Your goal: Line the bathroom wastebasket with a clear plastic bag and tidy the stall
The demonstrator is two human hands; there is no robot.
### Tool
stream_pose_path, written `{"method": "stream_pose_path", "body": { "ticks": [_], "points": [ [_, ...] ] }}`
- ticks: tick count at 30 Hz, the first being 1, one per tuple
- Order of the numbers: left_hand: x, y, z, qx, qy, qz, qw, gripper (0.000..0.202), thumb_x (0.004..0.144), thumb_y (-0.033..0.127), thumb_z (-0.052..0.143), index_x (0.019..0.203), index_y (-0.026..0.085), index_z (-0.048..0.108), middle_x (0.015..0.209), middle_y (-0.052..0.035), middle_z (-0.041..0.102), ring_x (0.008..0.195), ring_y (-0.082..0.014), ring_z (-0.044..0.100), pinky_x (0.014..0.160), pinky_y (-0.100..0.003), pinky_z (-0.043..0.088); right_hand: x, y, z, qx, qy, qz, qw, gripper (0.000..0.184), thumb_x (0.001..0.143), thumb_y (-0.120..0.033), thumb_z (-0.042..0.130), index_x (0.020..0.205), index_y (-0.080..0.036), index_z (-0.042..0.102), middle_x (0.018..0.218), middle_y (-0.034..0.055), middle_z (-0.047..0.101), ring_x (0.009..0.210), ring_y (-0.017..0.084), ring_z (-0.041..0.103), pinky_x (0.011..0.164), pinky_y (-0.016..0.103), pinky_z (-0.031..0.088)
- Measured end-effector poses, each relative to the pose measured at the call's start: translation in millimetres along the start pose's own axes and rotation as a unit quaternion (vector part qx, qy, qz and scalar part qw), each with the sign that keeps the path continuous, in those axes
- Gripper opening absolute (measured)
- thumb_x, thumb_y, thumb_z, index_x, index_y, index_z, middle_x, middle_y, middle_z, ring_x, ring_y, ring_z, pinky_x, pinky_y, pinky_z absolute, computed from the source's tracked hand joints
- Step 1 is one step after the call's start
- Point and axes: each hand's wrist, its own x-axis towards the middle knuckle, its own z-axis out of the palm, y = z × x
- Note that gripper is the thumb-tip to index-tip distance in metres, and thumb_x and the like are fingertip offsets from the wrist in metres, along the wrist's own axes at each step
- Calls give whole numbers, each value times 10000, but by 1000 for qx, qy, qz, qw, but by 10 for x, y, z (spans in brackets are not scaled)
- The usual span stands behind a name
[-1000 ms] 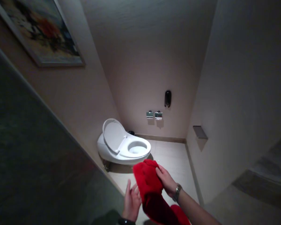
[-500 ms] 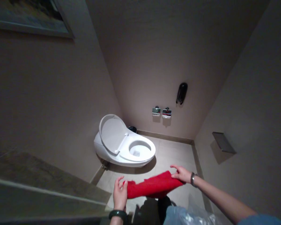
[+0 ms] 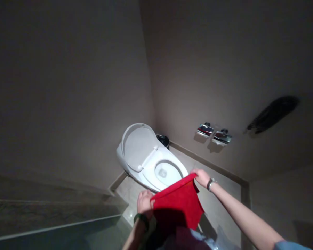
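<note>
A red cloth point(image 3: 177, 201) hangs stretched between my two hands, its top edge pulled nearly straight and its lower part hanging down in front of my body. My left hand point(image 3: 145, 203) is closed on the cloth's left corner, with a dark green bangle at the wrist. My right hand point(image 3: 201, 177) grips the upper right corner, a watch or bracelet at that wrist. Just beyond the cloth stands a white toilet point(image 3: 148, 177) with its lid point(image 3: 139, 146) raised and the bowl uncovered. The cloth's top edge overlaps the toilet's front rim in view; whether they touch I cannot tell.
A black bin point(image 3: 163, 140) stands behind the toilet by the wall. Two chrome paper holders point(image 3: 205, 130) and a black wall phone point(image 3: 275, 113) are mounted on the right wall. A ledge with a pale edge point(image 3: 54, 227) runs along the lower left.
Both hands have moved up towards the toilet, and the folded red cloth now hangs opened out between them. My view has turned to the left.
</note>
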Motion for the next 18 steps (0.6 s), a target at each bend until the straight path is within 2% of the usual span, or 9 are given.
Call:
{"method": "stream_pose_path", "body": {
  "ticks": [2,5,7,8,10,12,15,16,18],
  "points": [
    [432,-109,-442,-21,70,-2,997,336,838,147,463,1009,106,750,1224,-165,680,1154,-353,526,1036,-468,384,395,-63,-227,32,47,-3,998,514,783,-9,374,1072,-204,752,1114,82,764,1048,216,708,941,339,540],
    [1010,-269,-1022,-58,148,35,987,363,884,182,447,1089,161,746,1257,-93,698,1227,-305,497,1136,-435,282,813,-196,-471,62,114,-17,991,565,786,-27,351,1191,-199,707,1274,69,706,1204,203,642,1092,372,468],
    [1332,-388,-1234,-83,170,60,980,364,866,158,471,1085,217,756,1229,-49,723,1245,-284,507,1192,-441,186,1009,-277,-484,87,146,-38,985,563,779,-41,366,1198,-198,708,1307,68,687,1234,206,625,1135,393,438],
    [1474,-465,-1268,-94,170,69,978,361,851,143,487,1057,241,767,1194,-38,741,1233,-284,525,1208,-460,137,1098,-310,-427,103,153,-45,982,552,774,-49,378,1182,-198,719,1307,74,686,1228,214,630,1137,403,439],
    [1725,-672,-1189,-114,154,76,979,362,822,117,516,1010,271,784,1127,-40,767,1186,-305,570,1212,-514,95,1281,-353,-180,139,146,-36,979,532,770,-65,398,1154,-197,742,1317,95,676,1221,228,637,1125,416,455],
    [1933,-944,-940,-129,124,65,982,371,787,88,537,970,280,795,1059,-56,784,1128,-334,604,1194,-561,125,1476,-364,221,166,116,1,979,515,772,-79,411,1137,-193,755,1372,110,637,1249,234,619,1128,417,452],
    [2162,-1406,-380,-151,74,21,986,362,708,42,574,878,261,807,950,-95,793,1065,-363,631,1150,-589,215,1765,-324,960,226,53,60,971,479,739,-99,454,1082,-177,778,1421,122,595,1292,266,585,1147,429,428],
    [2222,-1550,-181,-159,56,3,986,338,675,33,596,827,249,808,900,-112,791,1025,-371,643,1115,-592,271,1858,-295,1202,253,31,78,964,456,725,-106,473,1044,-187,789,1380,120,627,1277,278,594,1145,435,427],
    [2345,-1790,187,-183,22,-33,982,284,640,40,629,768,224,803,827,-143,778,914,-374,669,994,-571,403,2055,-213,1624,303,-10,114,946,420,709,-122,493,986,-215,795,1155,113,744,1147,299,668,1079,460,483]
  ]
}}
